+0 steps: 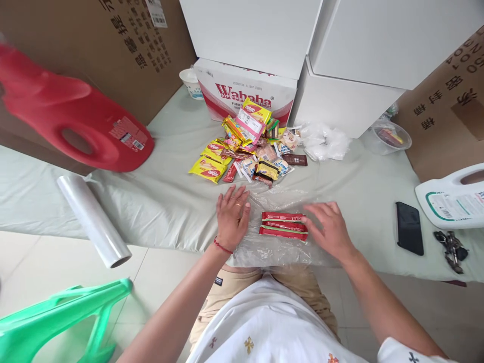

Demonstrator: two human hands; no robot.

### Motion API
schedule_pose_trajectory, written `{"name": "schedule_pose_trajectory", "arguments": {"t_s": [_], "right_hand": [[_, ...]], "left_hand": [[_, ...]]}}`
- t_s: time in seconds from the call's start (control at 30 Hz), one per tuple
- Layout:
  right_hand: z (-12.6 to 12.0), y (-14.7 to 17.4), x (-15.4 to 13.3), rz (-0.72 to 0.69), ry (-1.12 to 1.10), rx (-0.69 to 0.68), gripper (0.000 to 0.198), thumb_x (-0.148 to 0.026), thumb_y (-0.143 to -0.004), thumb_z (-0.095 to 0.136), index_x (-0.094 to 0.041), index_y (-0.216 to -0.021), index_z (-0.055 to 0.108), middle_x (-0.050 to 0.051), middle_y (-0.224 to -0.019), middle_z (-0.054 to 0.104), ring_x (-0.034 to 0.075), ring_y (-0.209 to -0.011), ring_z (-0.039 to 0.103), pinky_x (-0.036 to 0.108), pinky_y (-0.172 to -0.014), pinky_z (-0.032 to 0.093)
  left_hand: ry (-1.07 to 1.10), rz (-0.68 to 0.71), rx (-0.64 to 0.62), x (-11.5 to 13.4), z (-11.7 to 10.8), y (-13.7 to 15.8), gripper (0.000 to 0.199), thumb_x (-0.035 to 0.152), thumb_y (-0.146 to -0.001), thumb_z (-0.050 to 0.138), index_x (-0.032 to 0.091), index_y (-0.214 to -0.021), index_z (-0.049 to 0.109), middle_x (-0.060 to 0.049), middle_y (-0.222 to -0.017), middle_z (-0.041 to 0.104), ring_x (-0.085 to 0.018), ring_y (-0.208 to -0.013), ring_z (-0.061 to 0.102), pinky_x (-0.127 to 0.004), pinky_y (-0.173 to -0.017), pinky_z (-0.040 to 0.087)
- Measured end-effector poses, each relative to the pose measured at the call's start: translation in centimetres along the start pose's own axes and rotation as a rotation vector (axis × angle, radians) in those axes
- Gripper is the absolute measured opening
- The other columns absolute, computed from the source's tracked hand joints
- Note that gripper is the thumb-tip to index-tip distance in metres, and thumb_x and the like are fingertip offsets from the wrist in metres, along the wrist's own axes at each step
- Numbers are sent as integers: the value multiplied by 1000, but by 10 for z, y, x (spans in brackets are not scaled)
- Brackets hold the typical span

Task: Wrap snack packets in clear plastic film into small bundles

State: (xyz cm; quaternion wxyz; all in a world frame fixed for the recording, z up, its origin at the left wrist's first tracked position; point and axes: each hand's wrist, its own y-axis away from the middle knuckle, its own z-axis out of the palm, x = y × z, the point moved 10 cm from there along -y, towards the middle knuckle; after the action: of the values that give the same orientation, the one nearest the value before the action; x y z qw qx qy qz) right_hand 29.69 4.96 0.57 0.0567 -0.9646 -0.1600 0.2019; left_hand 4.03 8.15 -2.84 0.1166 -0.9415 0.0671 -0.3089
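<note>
Three red snack sticks lie side by side on a sheet of clear plastic wrap in front of me. My left hand rests flat on the wrap's left part, fingers spread, a red string round the wrist. To the right of the sticks is my right hand, its fingers apart and near the sticks' right ends; it seems to hold nothing. Just beyond the wrap sits a pile of wrapped snacks, with yellow wafer packs at its left.
A roll of plastic wrap and a red detergent jug are at left. A phone, keys and a white bottle lie at right. Boxes line the back. A green stool stands on the floor.
</note>
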Motion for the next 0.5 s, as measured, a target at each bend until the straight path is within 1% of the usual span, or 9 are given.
{"name": "schedule_pose_trajectory", "arguments": {"t_s": [0.07,0.1,0.17,0.23,0.3,0.37,0.4,0.43,0.5], "right_hand": [[4,-24,11,14,53,-27,44,-36,-101,49,-19,-141,59,13,-129,66,31,-118,50,45,-100,40],[10,-36,17,27,82,-62,48,-35,-100,50,-17,-145,55,15,-130,66,33,-120,48,45,-100,39],[24,-55,31,67,136,-152,56,-35,-97,55,-13,-148,50,17,-125,67,36,-120,47,46,-99,39],[36,-66,42,115,169,-234,59,-35,-92,63,-14,-146,53,16,-116,70,36,-115,49,45,-96,40],[44,-71,52,166,157,-312,47,-32,-88,67,-17,-133,63,12,-103,71,33,-108,52,42,-92,41],[48,-72,57,203,94,-377,25,-27,-86,67,-19,-110,71,7,-88,70,28,-99,55,36,-86,41],[47,-73,58,212,50,-388,16,-24,-86,67,-20,-100,71,5,-83,68,26,-96,55,33,-82,41],[44,-74,58,209,7,-384,9,-23,-85,66,-20,-93,71,4,-79,66,24,-94,55,30,-79,40],[32,-78,53,166,-57,-337,3,-23,-84,67,-20,-85,68,2,-77,62,21,-88,55,28,-75,40]], "left_hand": [[-5,-6,56,0,-6,-8,46,40,-103,38,19,-139,58,-12,-152,56,-26,-148,42,-51,-124,27],[-7,-17,51,1,-4,-13,50,42,-101,42,17,-143,54,-15,-152,55,-28,-145,45,-51,-122,31],[-13,-47,-18,2,8,-23,64,47,-96,50,12,-149,46,-19,-148,57,-32,-138,51,-51,-117,37],[-7,-73,-116,4,24,-31,75,47,-90,60,11,-152,41,-19,-137,64,-35,-129,57,-53,-113,40],[26,-88,-191,5,36,-38,79,41,-83,66,14,-153,40,-14,-124,71,-34,-120,61,-52,-109,43],[66,-107,-244,3,43,-45,80,34,-77,70,16,-152,44,-8,-106,75,-32,-109,64,-49,-103,46],[87,-116,-265,1,44,-49,79,31,-75,70,16,-149,48,-6,-97,74,-30,-104,65,-48,-100,48],[116,-121,-283,-1,44,-53,74,29,-74,70,17,-145,54,-4,-88,73,-29,-98,65,-46,-96,49],[213,-91,-298,-1,40,-61,52,28,-74,68,19,-126,69,-2,-80,69,-25,-89,64,-42,-90,52]]}}
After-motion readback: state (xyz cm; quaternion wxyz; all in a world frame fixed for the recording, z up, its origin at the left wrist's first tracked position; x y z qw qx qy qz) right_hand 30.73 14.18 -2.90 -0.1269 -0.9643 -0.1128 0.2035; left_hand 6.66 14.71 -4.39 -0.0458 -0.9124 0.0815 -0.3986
